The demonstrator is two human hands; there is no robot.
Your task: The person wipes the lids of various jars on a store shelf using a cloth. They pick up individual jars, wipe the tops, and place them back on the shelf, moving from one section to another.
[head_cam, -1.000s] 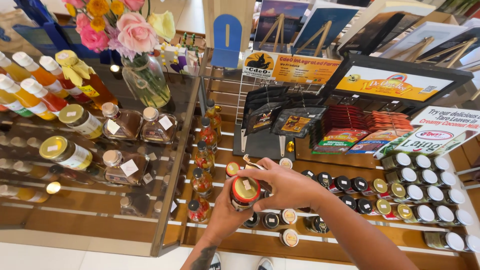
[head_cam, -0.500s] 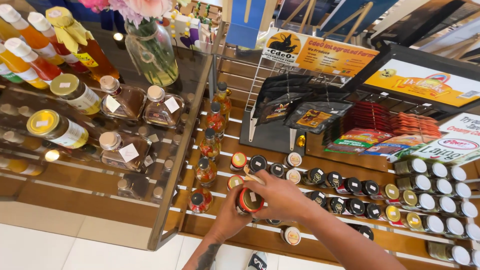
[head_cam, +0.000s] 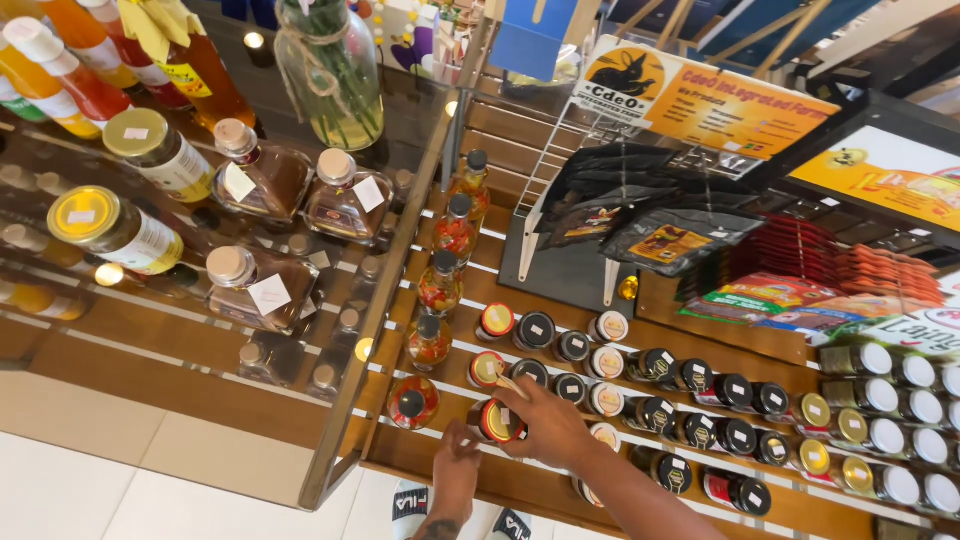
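The right hand (head_cam: 545, 425) grips a small gold-lidded jar (head_cam: 497, 421) on the slatted wooden shelf (head_cam: 520, 485). The left hand (head_cam: 457, 472) rests open on the shelf edge, just below it.

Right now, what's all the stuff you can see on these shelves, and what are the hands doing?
Small jars: dozens, black, white or gold lids, in rows on the slatted wooden shelf.
Slim chilli bottles: four, red and yellow inside, black caps, in a line by the glass edge.
Round flask: one, red, in front of that line.
Corked bottles: three, brown, on the glass shelf.
Gold-lidded jars: two, left on the glass.
Tall bottles: several, orange and red, top left.
Glass vase: one, green stems inside.
Dark pouches: several, hanging on a wire rack.
Red packets: a stack, right.
Left hand: on the shelf edge.
Right hand: holding a red jar.
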